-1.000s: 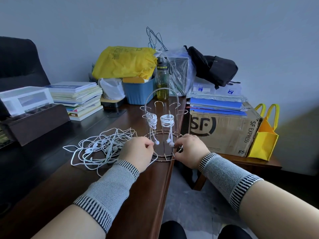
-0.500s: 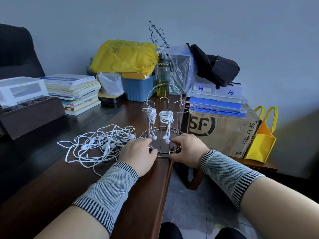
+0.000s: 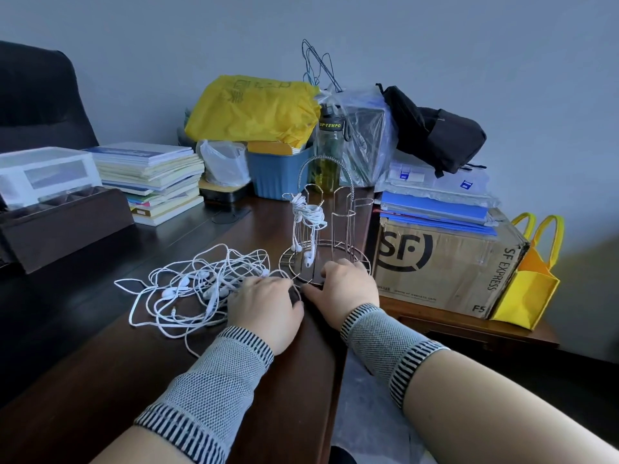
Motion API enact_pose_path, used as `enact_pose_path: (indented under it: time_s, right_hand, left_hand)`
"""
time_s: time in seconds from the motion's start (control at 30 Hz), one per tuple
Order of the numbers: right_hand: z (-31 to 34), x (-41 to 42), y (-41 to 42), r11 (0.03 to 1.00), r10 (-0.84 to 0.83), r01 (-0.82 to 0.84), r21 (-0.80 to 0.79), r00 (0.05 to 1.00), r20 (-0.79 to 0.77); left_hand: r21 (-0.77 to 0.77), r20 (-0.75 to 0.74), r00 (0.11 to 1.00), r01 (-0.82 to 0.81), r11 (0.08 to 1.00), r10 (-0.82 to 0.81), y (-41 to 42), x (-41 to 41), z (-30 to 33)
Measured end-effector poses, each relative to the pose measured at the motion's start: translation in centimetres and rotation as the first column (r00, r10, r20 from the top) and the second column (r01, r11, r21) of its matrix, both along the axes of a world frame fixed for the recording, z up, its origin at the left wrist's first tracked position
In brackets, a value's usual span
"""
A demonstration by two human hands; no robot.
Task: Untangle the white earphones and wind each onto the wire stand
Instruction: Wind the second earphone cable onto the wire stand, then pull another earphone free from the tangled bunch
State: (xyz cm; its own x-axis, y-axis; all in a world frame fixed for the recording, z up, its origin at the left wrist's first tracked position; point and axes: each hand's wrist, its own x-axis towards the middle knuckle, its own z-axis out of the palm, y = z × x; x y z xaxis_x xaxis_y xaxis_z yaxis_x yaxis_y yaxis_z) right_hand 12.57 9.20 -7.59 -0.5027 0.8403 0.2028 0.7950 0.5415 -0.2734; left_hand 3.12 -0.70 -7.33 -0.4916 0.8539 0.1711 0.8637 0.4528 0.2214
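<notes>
Turned since a moment ago, wire stand [image 3: 330, 229] has both hands' [image 3: 268, 304] [image 3: 348, 284] curled fingers pinching its base ring

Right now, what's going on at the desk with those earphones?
A person sits at a dark wooden desk with both hands at the base ring of a wire stand. The left hand rests at its near-left edge, the right hand on its near rim. Some white earphones are already wound on the stand with their buds hanging down. A tangled pile of earphones lies on the desk, left of the stand.
</notes>
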Motion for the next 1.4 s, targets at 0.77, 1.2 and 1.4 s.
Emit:
enact_pose_path:
  time_s: [0.77,1.2,1.4]
  right_hand:
    - [-0.1,-0.6,-0.2,0.994,0.108,-0.109,-0.006,0.992,-0.064]
    - [-0.2,-0.7,-0.1,0.991,0.089,-0.092,0.095,0.995,0.037]
    - [0.3,-1.5,0.0,0.984,0.153,-0.156,0.089,0.988,0.037]
  left_hand:
    - [-0.035,0.054,0.993,-0.107,0.994,0.109,0.2,-1.6,-0.2]
    - [-0.013,0.039,0.994,-0.105,0.994,0.106,0.3,-1.7,-0.5]
    - [-0.019,0.043,0.992,-0.115,0.993,0.116,0.2,-1.6,-0.4]
